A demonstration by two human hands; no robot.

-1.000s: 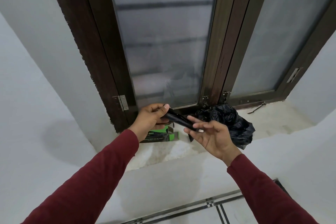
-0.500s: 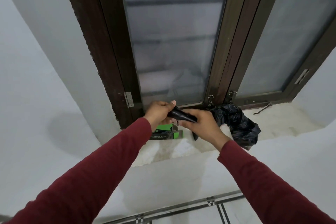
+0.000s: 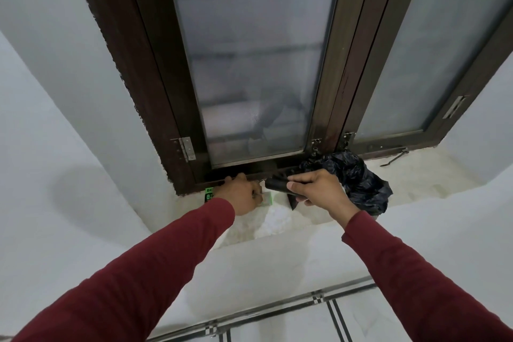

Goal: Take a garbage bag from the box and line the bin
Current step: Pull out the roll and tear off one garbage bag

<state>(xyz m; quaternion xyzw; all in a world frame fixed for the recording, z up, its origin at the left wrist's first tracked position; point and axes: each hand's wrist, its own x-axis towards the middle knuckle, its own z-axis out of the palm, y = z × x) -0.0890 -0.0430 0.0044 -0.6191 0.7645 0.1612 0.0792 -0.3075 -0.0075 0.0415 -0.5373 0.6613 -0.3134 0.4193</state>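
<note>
Our right hand point(image 3: 319, 193) is clenched around the roll of bags point(image 3: 277, 184), lifting it clear, while our left hand point(image 3: 243, 197) presses down on the green box point(image 3: 267, 199) on the window sill point(image 3: 416, 183), probably steadying it; its grip we cannot tell.

The left hand point(image 3: 244, 194) covers most of the green garbage-bag box point(image 3: 210, 195), whose print is too small to read, the right hand point(image 3: 319, 189) hides part of the black bag roll point(image 3: 277, 184), and frosted glass point(image 3: 249, 78) blurs everything behind.
</note>
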